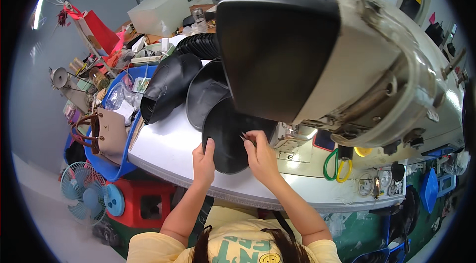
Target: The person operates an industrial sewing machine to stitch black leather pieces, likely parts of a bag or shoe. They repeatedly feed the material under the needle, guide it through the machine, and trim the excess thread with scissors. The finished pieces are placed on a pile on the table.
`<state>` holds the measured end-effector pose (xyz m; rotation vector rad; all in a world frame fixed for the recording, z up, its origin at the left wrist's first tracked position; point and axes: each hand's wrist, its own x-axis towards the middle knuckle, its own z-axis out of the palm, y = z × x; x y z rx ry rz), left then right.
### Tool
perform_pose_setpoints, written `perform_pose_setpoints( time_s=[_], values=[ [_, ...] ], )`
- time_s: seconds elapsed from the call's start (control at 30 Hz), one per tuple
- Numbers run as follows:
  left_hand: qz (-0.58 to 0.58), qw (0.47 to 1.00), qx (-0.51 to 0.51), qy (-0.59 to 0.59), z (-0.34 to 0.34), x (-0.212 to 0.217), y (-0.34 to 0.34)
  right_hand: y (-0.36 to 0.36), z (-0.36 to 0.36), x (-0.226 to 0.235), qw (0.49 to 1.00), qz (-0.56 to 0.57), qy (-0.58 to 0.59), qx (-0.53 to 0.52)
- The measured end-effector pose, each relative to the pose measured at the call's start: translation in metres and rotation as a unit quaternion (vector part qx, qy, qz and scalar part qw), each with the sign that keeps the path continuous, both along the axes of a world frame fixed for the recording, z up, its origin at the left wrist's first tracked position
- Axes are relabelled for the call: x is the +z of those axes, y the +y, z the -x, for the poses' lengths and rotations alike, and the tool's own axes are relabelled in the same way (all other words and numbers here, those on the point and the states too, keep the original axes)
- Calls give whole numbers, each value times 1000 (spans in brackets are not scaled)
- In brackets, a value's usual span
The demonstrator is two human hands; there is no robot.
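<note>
A black, rounded leather-like piece (224,139) lies at the front of the white sewing table (166,146), its far end hidden behind the machine head. My left hand (204,162) grips its left edge, thumb on top and fingers underneath. Over its right part, my right hand (261,158) is closed around a small tool with a thin pointed metal tip (243,137); most of the tool is hidden by the fingers. Just beyond lie another rounded black piece (201,95) and a folded black piece (171,84).
The large sewing machine (317,49) fills the upper right. Green-handled scissors (330,166) lie near its base, right of my right hand. A blue bin (111,166) with a beige handbag (112,134) stands at the left, above a fan (84,193) and red stool (144,203).
</note>
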<state>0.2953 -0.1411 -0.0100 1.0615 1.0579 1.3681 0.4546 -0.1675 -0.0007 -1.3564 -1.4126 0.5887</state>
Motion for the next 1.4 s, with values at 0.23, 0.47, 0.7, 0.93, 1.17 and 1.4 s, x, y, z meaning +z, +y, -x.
perform_pose_setpoints(
  time_s=[0.23, 0.47, 0.7, 0.93, 1.17, 1.4],
  values=[
    [-1, 1000, -2, -23, 6, -10, -15, 33, 25, 1, 998, -23, -38, -50],
    [-34, 999, 6, 38, 6, -7, -20, 43, 32, 4, 996, -46, -30, -65],
    [-28, 993, 111, 11, 56, -25, 48, 14, 16, 0, 996, -30, 78, 16],
    [-70, 962, 119, 235, 48, -66, 163, 2, 21, -5, 997, 1, 69, 45],
    [-368, 705, 278, 539, 99, -12, 186, -10, -11, -20, 998, 6, 56, 20],
    [-271, 702, 156, 640, 194, 15, 196, -8, 4, -14, 994, 40, 72, 65]
  ],
)
